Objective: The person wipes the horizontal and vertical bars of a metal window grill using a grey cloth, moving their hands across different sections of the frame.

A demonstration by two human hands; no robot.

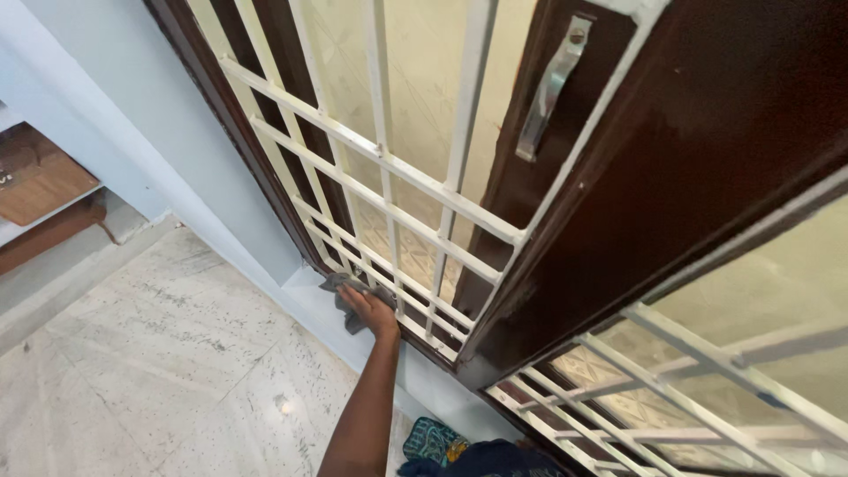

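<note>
My left hand (367,309) reaches down and presses a grey cloth (340,287) against the bottom rail of a white metal window grille (389,168). The fingers are closed over the cloth, low on the grille near its left corner. The grille is set in a dark brown wooden frame (618,203), with patterned frosted glass behind the bars. My forearm (367,406) comes up from the lower middle of the view. My right hand is out of sight.
A metal handle (549,88) is fixed to the brown frame above. A pale blue sill (309,305) and wall (150,97) run under and left of the window. A speckled marble floor (159,353) lies at left. My patterned clothing (442,442) shows at the bottom.
</note>
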